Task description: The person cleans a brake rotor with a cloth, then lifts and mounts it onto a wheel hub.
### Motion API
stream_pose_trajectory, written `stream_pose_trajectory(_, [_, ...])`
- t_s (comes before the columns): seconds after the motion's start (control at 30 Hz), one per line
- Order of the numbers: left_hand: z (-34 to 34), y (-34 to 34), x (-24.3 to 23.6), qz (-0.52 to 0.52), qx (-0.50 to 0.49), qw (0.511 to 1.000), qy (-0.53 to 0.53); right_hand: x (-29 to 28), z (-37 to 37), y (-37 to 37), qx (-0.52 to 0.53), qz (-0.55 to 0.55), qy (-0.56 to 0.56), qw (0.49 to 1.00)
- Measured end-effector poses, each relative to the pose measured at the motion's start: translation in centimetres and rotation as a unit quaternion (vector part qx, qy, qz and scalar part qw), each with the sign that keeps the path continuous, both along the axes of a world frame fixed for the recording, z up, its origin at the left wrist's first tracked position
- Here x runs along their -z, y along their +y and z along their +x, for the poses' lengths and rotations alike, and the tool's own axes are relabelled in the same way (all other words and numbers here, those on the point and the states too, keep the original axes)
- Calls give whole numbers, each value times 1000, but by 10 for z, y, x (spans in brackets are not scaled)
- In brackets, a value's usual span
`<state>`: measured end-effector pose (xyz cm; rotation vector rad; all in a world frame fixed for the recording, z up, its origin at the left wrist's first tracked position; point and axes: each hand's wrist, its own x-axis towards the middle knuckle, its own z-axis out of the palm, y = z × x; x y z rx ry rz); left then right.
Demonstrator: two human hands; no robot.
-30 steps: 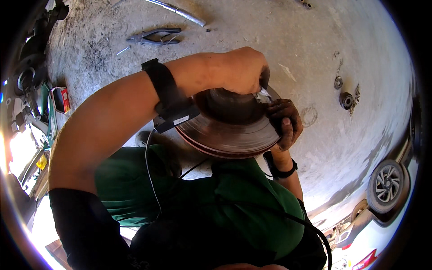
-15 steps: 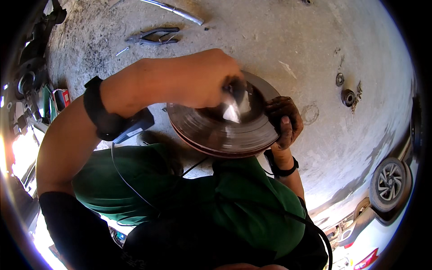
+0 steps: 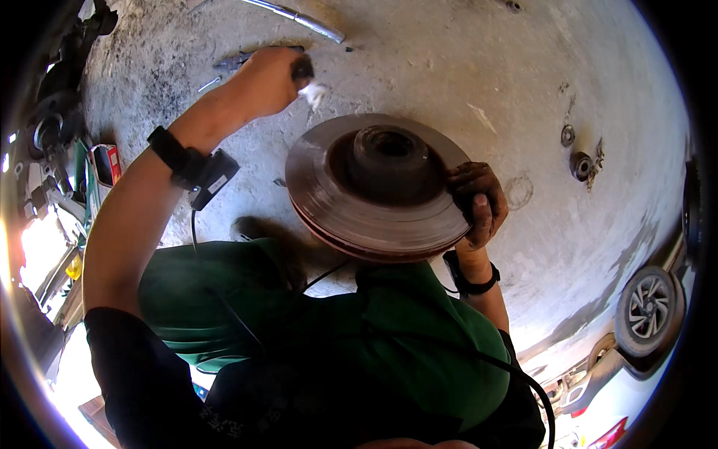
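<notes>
My left hand (image 3: 269,82), dark at the fingertips, is raised beyond the disc to the upper left, closed on a crumpled white rag (image 3: 315,95). It partly hides black pliers (image 3: 238,58) on the concrete floor (image 3: 396,67). A worn metal brake disc (image 3: 336,209), rusty brown around its raised central hub (image 3: 389,170), is tilted above my green-clad legs (image 3: 449,344). My right hand (image 3: 479,198), blackened with grime, grips the disc's right rim, fingers on top. Both wrists wear black straps, the left with a small boxed device and cable.
A chrome bar (image 3: 292,19) and small metal pin (image 3: 210,84) lie at the top. Two round bearing-like parts (image 3: 580,166) sit to the right. Metal parts (image 3: 48,135) and a red box (image 3: 108,163) crowd the left. A white car's wheel (image 3: 647,307) shows at lower right.
My left hand has moved off the disc's centre toward the upper left with the white rag, uncovering the hub. My right hand stays on the rim.
</notes>
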<state>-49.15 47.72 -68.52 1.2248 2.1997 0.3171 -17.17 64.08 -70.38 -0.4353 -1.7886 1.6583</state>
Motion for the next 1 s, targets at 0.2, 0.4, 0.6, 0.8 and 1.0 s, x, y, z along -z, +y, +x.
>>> stream_pose_trajectory(0.2, [43, 36, -8, 120, 21, 986, -112, -8, -3, -4, 12, -4, -2, 1000])
stream_pose_trajectory(0.4, [60, 41, -11, 41, 110, 975, -188, -5, 0, -3, 8, 14, -4, 1000])
stream_pose_trajectory(0.6, [44, 22, -59, 8, 205, 970, -133, -9, -3, -3, 14, -7, -8, 1000])
stream_pose_trajectory(0.8, [3, -19, -67, -127, 276, 952, -44, -9, -2, -3, 15, -13, -13, 1000])
stream_pose_trajectory(1.0, [31, 0, -47, -110, 13, 992, -52, -2, 4, 3, 7, -11, -20, 1000])
